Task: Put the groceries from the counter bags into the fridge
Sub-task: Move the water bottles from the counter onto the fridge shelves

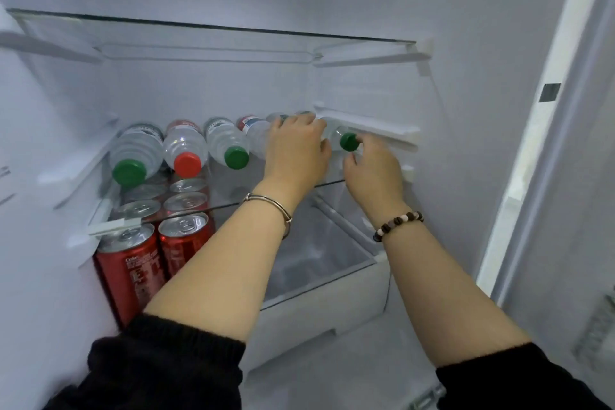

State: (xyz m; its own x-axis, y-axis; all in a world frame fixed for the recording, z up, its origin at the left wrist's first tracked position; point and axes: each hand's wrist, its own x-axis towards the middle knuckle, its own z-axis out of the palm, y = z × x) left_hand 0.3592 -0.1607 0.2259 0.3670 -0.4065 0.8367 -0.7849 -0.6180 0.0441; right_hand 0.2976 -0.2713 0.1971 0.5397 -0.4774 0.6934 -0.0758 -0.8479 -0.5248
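Several clear water bottles lie on their sides on the glass fridge shelf (229, 188), caps towards me: a green-capped bottle (133, 156), a red-capped one (184, 150) and another green-capped one (228, 145). My left hand (296, 150) lies palm down over a further bottle (256, 133) with a red and blue label, fingers curled over it. My right hand (372, 170) pinches the neck of the rightmost green-capped bottle (348, 141) at the shelf's right end. Both bottles' bodies are mostly hidden by my hands.
Red soda cans (129, 263) stand in rows under the shelf at the left. A clear drawer (316, 296) sits below my forearms. An upper glass shelf (213, 27) spans the fridge above. The fridge's white frame (545, 110) runs down the right.
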